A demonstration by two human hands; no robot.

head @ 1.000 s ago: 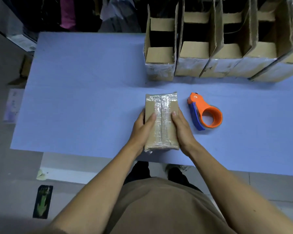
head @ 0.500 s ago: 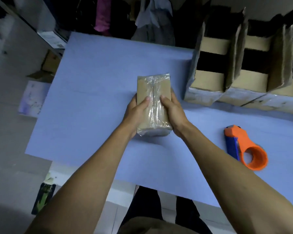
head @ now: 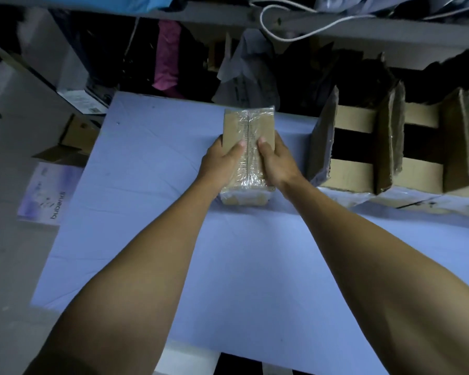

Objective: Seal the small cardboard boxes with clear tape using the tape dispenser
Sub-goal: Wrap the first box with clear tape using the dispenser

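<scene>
- The small cardboard box (head: 248,152) sits toward the far side of the blue table (head: 173,239), its long axis running away from the person; whether its base rests fully on the surface I cannot tell.
- Clear tape (head: 247,136) runs down the middle of its top and wraps, crinkled and shiny, over both ends.
- The left hand (head: 218,162) clasps the box's left side, thumb laid across the top just beside the tape seam.
- The right hand (head: 278,161) clasps the opposite side the same way, thumb on top, so the box is pinched between the two palms.
- Both bare forearms stretch out from the near edge of the table.
- Just to the right of the box stands a row of open cardboard boxes (head: 390,147), flaps upright, their near bottoms glossy with tape.
- Left of the table, on the floor, lie a flattened carton (head: 73,142) and a pale printed sheet (head: 49,193).
- Behind the table, clothes hang in shadow under a shelf, and a white cable (head: 295,23) loops along it.
</scene>
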